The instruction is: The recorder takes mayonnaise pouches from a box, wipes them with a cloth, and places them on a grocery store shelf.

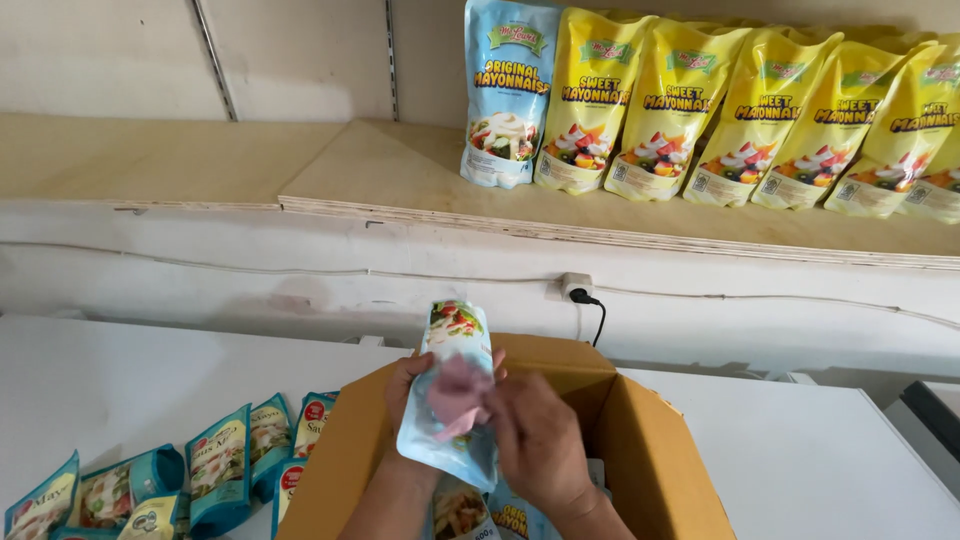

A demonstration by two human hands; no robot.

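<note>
The left hand (405, 392) is mostly hidden behind the light blue pouch (450, 400) it holds; only fingertips and thumb edge show. A blurred pink cloth (455, 398) covers the pouch's middle. Inside the cardboard box (650, 450), below that pouch, other pouches (470, 512) are cut by the bottom edge. Left of the box, teal pouches (215, 468) are cropped too.

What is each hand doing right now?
Left hand: shut on the blue pouch.
Right hand: presses a pink cloth against the pouch.

Glossy plastic pouch (452, 400), seemingly soft cloth (456, 395), matt cardboard box (650, 450).
</note>
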